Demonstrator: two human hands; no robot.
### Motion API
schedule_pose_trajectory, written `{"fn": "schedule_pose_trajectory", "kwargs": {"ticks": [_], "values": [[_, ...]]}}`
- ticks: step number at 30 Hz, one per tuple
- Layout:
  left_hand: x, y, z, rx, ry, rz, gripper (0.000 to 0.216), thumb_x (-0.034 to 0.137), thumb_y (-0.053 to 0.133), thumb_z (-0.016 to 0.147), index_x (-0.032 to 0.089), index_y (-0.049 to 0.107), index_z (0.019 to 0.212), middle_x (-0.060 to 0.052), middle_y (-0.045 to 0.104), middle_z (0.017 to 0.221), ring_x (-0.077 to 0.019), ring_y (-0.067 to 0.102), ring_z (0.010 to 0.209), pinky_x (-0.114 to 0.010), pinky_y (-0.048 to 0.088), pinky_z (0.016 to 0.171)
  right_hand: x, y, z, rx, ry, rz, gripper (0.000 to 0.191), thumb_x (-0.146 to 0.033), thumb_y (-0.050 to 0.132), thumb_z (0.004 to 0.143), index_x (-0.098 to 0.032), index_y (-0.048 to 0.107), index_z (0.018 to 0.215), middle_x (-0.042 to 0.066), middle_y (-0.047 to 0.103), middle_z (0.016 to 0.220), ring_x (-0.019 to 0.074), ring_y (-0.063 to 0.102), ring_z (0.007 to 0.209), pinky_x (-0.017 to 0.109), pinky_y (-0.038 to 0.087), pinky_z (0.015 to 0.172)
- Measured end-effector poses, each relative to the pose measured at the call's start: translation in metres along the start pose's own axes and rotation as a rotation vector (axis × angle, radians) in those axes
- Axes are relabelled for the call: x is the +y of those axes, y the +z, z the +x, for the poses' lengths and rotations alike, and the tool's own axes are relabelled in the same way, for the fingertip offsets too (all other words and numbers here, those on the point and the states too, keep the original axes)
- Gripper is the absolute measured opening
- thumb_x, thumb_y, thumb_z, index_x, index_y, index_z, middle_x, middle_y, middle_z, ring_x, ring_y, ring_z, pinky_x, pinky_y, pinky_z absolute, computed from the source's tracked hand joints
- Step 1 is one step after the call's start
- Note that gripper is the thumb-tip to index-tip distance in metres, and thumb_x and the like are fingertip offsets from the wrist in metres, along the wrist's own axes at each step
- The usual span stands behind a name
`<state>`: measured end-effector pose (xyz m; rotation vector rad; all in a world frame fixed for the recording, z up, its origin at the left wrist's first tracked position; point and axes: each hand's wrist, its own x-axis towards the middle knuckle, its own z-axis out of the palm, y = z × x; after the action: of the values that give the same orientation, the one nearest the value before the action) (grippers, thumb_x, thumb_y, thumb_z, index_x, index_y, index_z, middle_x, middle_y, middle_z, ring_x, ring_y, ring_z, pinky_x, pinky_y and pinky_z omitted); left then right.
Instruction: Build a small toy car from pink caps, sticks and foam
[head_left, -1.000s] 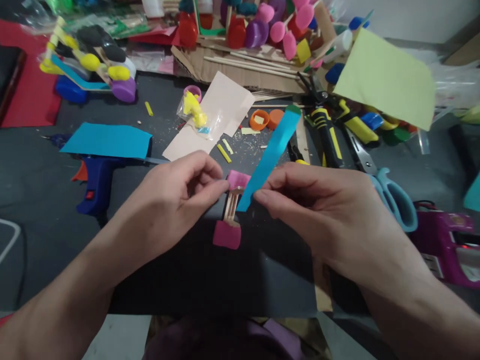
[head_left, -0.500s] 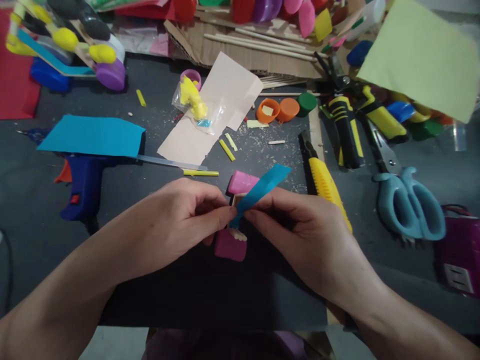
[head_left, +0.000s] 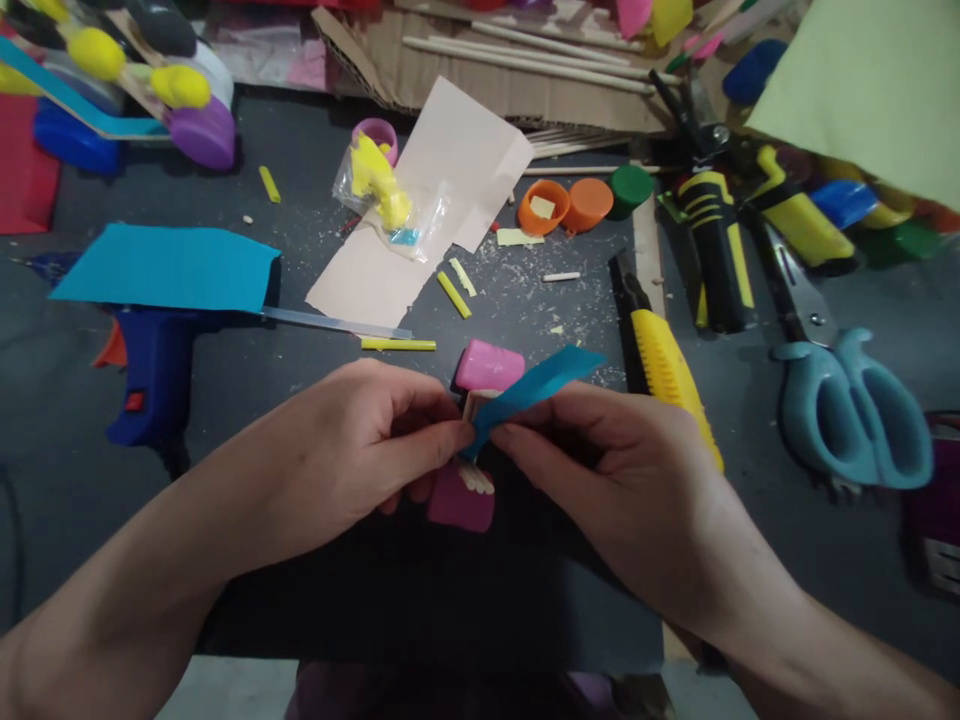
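Note:
My left hand [head_left: 352, 430] is closed, thumb and fingers pinching a small craft piece. That piece has a pink cap [head_left: 491, 365] at its far side and a darker pink cap [head_left: 461, 498] at its near side. A pale, wood-like part with a scalloped edge [head_left: 476, 478] shows between them. Across it lies a blue paper strip [head_left: 544, 382], its lower end at my left thumb and its free end pointing up to the right. My right hand [head_left: 622, 460] pinches the strip close to the left fingertips; its curled fingers are partly hidden behind the strip.
On the left lies a blue glue gun [head_left: 161, 370] under a sheet of blue paper [head_left: 169, 268]. To the right are a yellow utility knife [head_left: 667, 365], pliers [head_left: 712, 240] and blue-handled scissors [head_left: 855, 410]. Pale card [head_left: 420, 200], orange caps [head_left: 587, 206] and wooden sticks [head_left: 525, 62] lie behind.
The view has shifted slightly, and the tools on the right sit further right. The strip's free end leans lower and further right. Both hands keep their hold.

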<state>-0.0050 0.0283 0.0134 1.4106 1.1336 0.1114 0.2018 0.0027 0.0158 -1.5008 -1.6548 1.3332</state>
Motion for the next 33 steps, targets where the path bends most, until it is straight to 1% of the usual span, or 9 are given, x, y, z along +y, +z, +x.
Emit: {"fn": "schedule_pose_trajectory", "kwargs": {"ticks": [4, 8, 11, 14, 19, 25, 27, 30, 33], "values": [[0.0015, 0.0009, -0.0010, 0.003, 0.004, -0.008, 0.025, 0.043, 0.059, 0.096, 0.025, 0.072, 0.083, 0.004, 0.066, 0.064, -0.0102, 0.060, 0.051, -0.017, 0.044, 0.041, 0.0028, -0.0012, 0.0009, -0.032, -0.008, 0.015, 0.015, -0.017, 0.065, 0.090, -0.022, 0.075, 0.080, -0.002, 0.073, 0.071, 0.0131, 0.065, 0.062, 0.021, 0.049, 0.053], [0.0012, 0.0015, 0.0000, 0.000, 0.007, -0.021, 0.022, 0.041, 0.060, 0.096, 0.027, 0.073, 0.086, 0.005, 0.067, 0.063, -0.0100, 0.061, 0.050, -0.016, 0.045, 0.041, 0.0049, -0.0032, 0.0020, -0.054, 0.015, 0.011, 0.016, -0.023, 0.064, 0.092, -0.022, 0.073, 0.079, -0.002, 0.074, 0.077, 0.0154, 0.068, 0.069, 0.022, 0.051, 0.055], [0.0006, 0.0015, 0.0008, 0.003, 0.008, -0.019, 0.021, 0.040, 0.059, 0.096, 0.027, 0.074, 0.087, 0.004, 0.068, 0.065, -0.0102, 0.061, 0.051, -0.016, 0.045, 0.041, 0.0050, -0.0039, 0.0016, -0.065, 0.016, 0.003, 0.017, -0.023, 0.064, 0.093, -0.022, 0.073, 0.079, -0.002, 0.074, 0.077, 0.0159, 0.068, 0.069, 0.023, 0.052, 0.055], [0.0004, 0.0013, 0.0005, 0.004, 0.012, -0.015, 0.020, 0.038, 0.060, 0.096, 0.027, 0.074, 0.086, 0.005, 0.067, 0.064, -0.0101, 0.061, 0.050, -0.016, 0.045, 0.041, 0.0046, -0.0033, 0.0013, -0.059, -0.010, 0.001, 0.016, -0.019, 0.065, 0.092, -0.022, 0.075, 0.079, -0.003, 0.074, 0.074, 0.0141, 0.067, 0.065, 0.022, 0.052, 0.055], [0.0035, 0.0006, 0.0003, -0.002, -0.002, -0.009, 0.020, 0.037, 0.060, 0.095, 0.026, 0.074, 0.088, 0.004, 0.067, 0.064, -0.0098, 0.060, 0.051, -0.016, 0.044, 0.042, 0.0043, -0.0027, 0.0018, -0.066, -0.043, -0.010, 0.016, -0.014, 0.065, 0.092, -0.024, 0.078, 0.088, -0.005, 0.076, 0.077, 0.0121, 0.067, 0.066, 0.020, 0.052, 0.059], [0.0056, -0.0007, -0.0001, -0.014, -0.076, 0.013, 0.023, 0.043, 0.059, 0.096, 0.026, 0.075, 0.091, 0.005, 0.067, 0.065, -0.0091, 0.061, 0.053, -0.015, 0.045, 0.044, 0.0043, -0.0052, 0.0017, -0.066, -0.012, -0.043, 0.017, -0.023, 0.064, 0.095, -0.021, 0.073, 0.081, -0.004, 0.076, 0.079, 0.0139, 0.068, 0.069, 0.021, 0.050, 0.057], [0.0047, -0.0010, -0.0011, -0.017, -0.075, 0.009, 0.023, 0.043, 0.059, 0.096, 0.027, 0.074, 0.091, 0.006, 0.067, 0.065, -0.0087, 0.061, 0.053, -0.015, 0.045, 0.044, 0.0047, -0.0056, 0.0022, -0.071, -0.015, -0.039, 0.016, -0.024, 0.063, 0.095, -0.021, 0.073, 0.083, -0.003, 0.076, 0.082, 0.0141, 0.068, 0.071, 0.021, 0.051, 0.059], [0.0045, -0.0014, -0.0014, -0.025, -0.058, 0.004, 0.019, 0.039, 0.059, 0.096, 0.028, 0.075, 0.093, 0.007, 0.068, 0.066, -0.0076, 0.061, 0.053, -0.014, 0.046, 0.045, 0.0053, -0.0059, 0.0032, -0.076, -0.051, -0.033, 0.015, -0.021, 0.062, 0.096, -0.023, 0.076, 0.090, -0.005, 0.077, 0.088, 0.0131, 0.070, 0.078, 0.020, 0.053, 0.065], [0.0065, -0.0014, -0.0004, -0.029, -0.052, 0.003, 0.019, 0.038, 0.059, 0.096, 0.028, 0.074, 0.094, 0.007, 0.068, 0.068, -0.0070, 0.060, 0.053, -0.013, 0.046, 0.046, 0.0056, -0.0055, 0.0037, -0.094, -0.081, -0.031, 0.017, -0.017, 0.062, 0.096, -0.025, 0.077, 0.094, -0.006, 0.076, 0.088, 0.0114, 0.070, 0.083, 0.017, 0.053, 0.070]]}}
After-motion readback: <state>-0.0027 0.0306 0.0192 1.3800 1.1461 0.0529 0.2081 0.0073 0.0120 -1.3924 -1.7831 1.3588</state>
